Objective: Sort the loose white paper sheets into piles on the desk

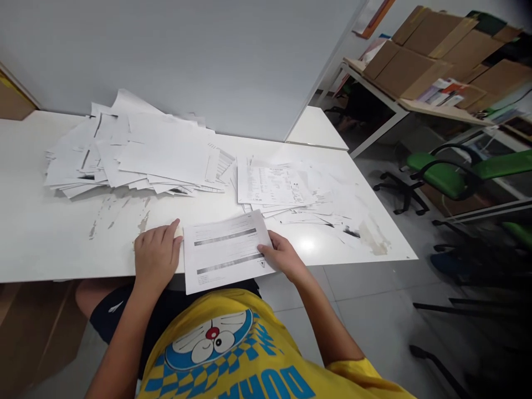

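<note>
A printed sheet of paper (224,249) lies at the near edge of the white table (45,238), partly hanging over it. My right hand (282,256) pinches the sheet's right edge, thumb on top. My left hand (157,254) rests on the table by the sheet's left edge, fingers curled, with a small pale bit at its fingertips that I cannot make out. A big loose heap of white papers (133,149) lies at the far left. A smaller spread of printed papers (286,188) lies just beyond my right hand.
A grey partition wall (208,55) stands behind the table. Green office chairs (453,177) stand to the right on the tiled floor. A desk with cardboard boxes (419,55) is at the back right. The tabletop has scuffed patches (374,238).
</note>
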Available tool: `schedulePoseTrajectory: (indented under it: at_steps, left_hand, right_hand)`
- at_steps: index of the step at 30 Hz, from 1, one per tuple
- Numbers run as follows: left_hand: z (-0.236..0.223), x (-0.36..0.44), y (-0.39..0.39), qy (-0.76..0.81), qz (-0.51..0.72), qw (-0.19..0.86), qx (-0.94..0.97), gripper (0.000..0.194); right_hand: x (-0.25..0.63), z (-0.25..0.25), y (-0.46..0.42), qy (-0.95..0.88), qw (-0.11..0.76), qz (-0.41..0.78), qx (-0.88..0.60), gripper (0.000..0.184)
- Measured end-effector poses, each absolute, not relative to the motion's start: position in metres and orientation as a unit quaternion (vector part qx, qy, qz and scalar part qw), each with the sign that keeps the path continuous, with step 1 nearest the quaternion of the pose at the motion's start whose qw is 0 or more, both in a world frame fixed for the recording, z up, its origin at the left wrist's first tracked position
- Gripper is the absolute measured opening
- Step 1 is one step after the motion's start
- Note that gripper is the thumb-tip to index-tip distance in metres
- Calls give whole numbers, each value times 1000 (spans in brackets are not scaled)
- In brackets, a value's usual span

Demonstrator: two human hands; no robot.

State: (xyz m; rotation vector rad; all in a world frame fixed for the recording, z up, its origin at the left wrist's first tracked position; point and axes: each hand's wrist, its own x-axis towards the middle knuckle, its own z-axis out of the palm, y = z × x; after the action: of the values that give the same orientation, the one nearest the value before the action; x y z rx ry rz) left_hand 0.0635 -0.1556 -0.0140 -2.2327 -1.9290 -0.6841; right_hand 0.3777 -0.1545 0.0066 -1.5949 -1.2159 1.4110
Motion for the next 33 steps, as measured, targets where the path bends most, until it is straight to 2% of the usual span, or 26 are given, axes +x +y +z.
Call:
schedulePoseTrajectory:
  at_steps: [18, 24, 33]
  left_hand:
    - [-13, 65, -156, -634, -229, 42, -738, 46]
    - [-16, 66, -155, -631, -237, 53, -737, 45]
    - [-12, 67, -155, -649, -249, 16, -719, 36]
  right_hand:
    - [385, 9, -146, -430, 400, 540, -602, 39]
    - [373, -1, -146, -478, 357, 518, -613, 35]
    - [357, -3, -145, -518, 350, 500, -599, 33]
